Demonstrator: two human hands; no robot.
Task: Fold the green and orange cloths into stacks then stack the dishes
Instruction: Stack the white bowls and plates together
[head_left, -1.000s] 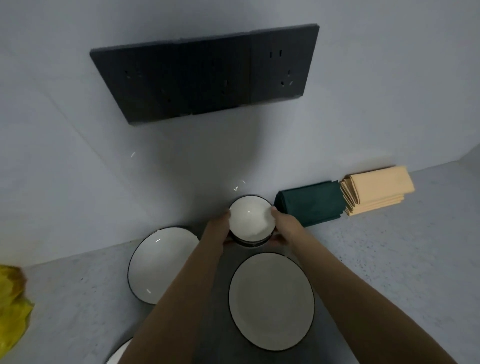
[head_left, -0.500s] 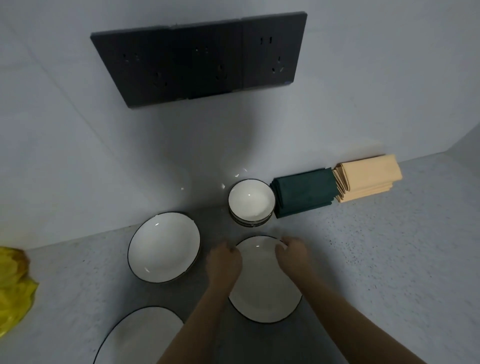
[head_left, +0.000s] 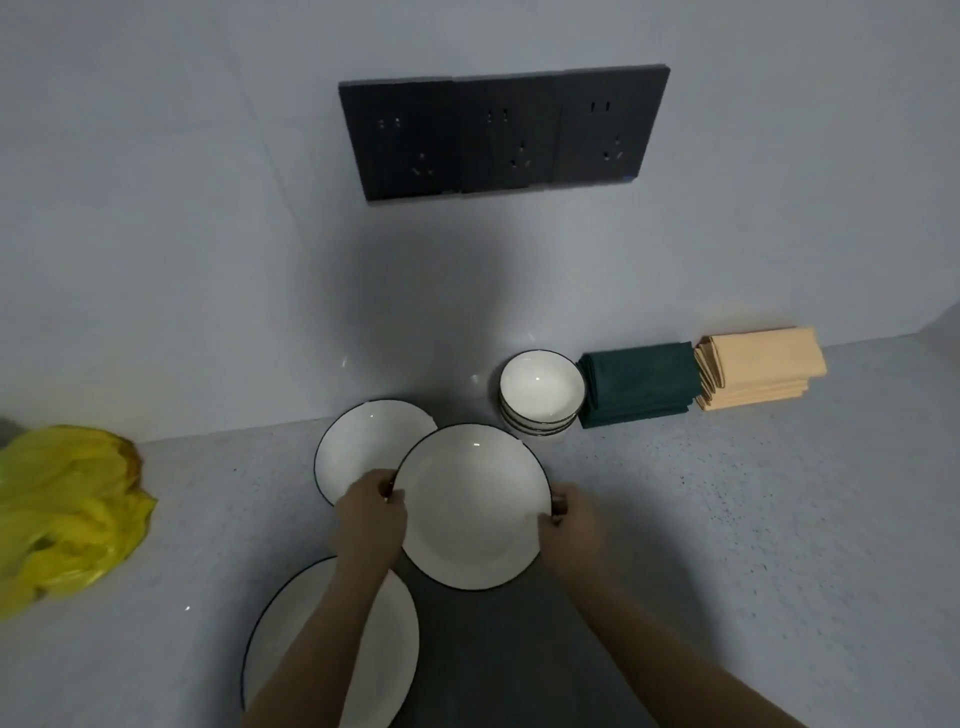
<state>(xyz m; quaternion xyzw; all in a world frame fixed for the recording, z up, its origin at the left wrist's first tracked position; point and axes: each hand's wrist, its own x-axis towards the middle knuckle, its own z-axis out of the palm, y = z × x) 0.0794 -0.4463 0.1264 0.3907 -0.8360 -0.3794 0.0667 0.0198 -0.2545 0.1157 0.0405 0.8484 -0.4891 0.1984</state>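
A white plate with a dark rim (head_left: 472, 506) is held between both hands above the counter, its far left edge overlapping a second plate (head_left: 363, 447) by the wall. My left hand (head_left: 371, 517) grips its left rim and my right hand (head_left: 571, 525) grips its right rim. A third plate (head_left: 395, 639) lies near the front, partly hidden by my left forearm. A stack of small white bowls (head_left: 540, 392) stands by the wall. Right of the bowls sit the folded green cloths (head_left: 639, 384) and the folded orange cloths (head_left: 758, 366).
A crumpled yellow plastic bag (head_left: 62, 509) lies at the left on the grey speckled counter (head_left: 753, 519). A dark socket panel (head_left: 498, 135) is mounted on the wall above.
Both hands left the bowl stack, came back to the near plate, took hold of its rims and lifted it leftward over the edge of the plate by the wall.
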